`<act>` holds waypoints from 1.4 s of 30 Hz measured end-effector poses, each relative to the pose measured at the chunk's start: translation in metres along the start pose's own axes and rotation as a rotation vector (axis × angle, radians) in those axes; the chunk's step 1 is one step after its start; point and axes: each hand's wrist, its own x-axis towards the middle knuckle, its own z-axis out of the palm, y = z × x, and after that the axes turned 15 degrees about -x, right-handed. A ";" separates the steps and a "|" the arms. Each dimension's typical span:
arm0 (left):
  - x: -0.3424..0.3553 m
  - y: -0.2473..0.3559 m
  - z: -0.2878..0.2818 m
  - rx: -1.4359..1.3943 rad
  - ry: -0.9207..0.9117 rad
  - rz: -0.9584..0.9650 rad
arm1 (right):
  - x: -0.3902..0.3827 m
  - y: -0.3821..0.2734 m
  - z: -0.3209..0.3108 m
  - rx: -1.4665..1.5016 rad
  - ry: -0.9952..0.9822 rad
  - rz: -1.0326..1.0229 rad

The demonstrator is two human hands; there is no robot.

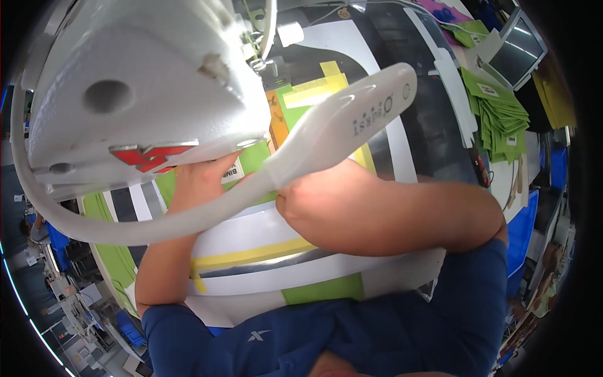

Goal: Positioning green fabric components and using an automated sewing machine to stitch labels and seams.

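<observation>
A white sewing machine head (169, 81) fills the upper left and covers part of my work. My left hand (204, 176) lies below it on a green fabric piece (255, 154), its visible fingers stretched out and apart. Between those fingers shows a small white printed label (233, 172) on the fabric. My right hand (342, 176) reaches in from the right beside the same piece; the lamp hides its fingers. In front of both hands, a white lamp head (345, 119) on a bendable neck crosses the view. Yellow strips (314, 91) and an orange strip lie by the green fabric.
Stacked green fabric pieces (496, 116) lie at the right, near a tilted screen (516, 50). More green fabric (107, 232) hangs along the left table edge. White sheets and yellow tape (251, 254) cover the near tabletop. A blue bin (522, 232) stands at the right.
</observation>
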 end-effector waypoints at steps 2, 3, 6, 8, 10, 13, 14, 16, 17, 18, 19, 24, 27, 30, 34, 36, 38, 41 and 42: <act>0.003 -0.008 0.002 0.054 0.040 0.065 | 0.002 -0.002 0.007 0.009 0.054 0.050; 0.004 -0.011 0.004 0.057 0.026 0.072 | 0.003 -0.002 0.009 0.017 0.058 0.063; 0.011 -0.013 0.003 0.055 0.023 0.062 | 0.006 0.001 0.011 -0.016 0.035 0.066; 0.008 -0.005 -0.002 -0.134 0.047 -0.228 | 0.006 0.000 0.009 -0.018 0.051 0.072; 0.016 0.000 -0.002 -0.200 0.070 -0.167 | 0.008 0.003 0.007 -0.044 0.033 0.062; 0.019 -0.020 -0.002 -0.143 0.134 -0.158 | 0.012 0.007 0.016 -0.069 0.077 0.087; 0.017 -0.029 -0.002 -0.008 0.185 -0.210 | 0.012 0.008 0.019 -0.072 0.149 0.114; 0.022 -0.035 0.000 -0.131 0.213 -0.232 | 0.013 0.012 0.020 -0.035 0.139 0.132; 0.026 -0.039 0.002 -0.257 0.248 -0.260 | 0.013 0.013 0.021 -0.002 0.128 0.140; 0.030 -0.045 0.004 -0.259 0.235 -0.251 | 0.014 0.015 0.022 0.001 0.125 0.156; 0.028 -0.050 0.002 -0.360 0.271 -0.270 | 0.017 0.015 0.021 0.022 0.112 0.149; 0.037 -0.080 -0.011 -0.090 0.197 -0.282 | 0.013 0.011 0.013 0.008 0.051 0.159; 0.032 -0.066 -0.016 0.053 0.184 -0.372 | 0.016 0.006 0.021 0.079 0.222 0.243; 0.040 -0.054 -0.006 0.196 0.191 -0.219 | 0.015 0.008 0.019 -0.012 0.087 0.178; 0.037 -0.058 -0.006 0.277 0.236 -0.227 | 0.019 0.003 0.019 -0.045 0.033 0.159; 0.037 -0.053 -0.004 0.275 0.234 -0.174 | 0.018 0.002 0.018 -0.069 0.065 0.189; 0.035 -0.050 -0.004 -0.049 0.164 -0.104 | 0.016 0.002 0.014 -0.054 0.007 0.114; 0.035 -0.034 0.000 -0.114 0.163 -0.175 | 0.014 -0.001 0.013 -0.034 -0.001 0.118; 0.037 -0.027 -0.001 -0.114 0.171 -0.177 | 0.015 -0.001 0.014 -0.040 -0.001 0.112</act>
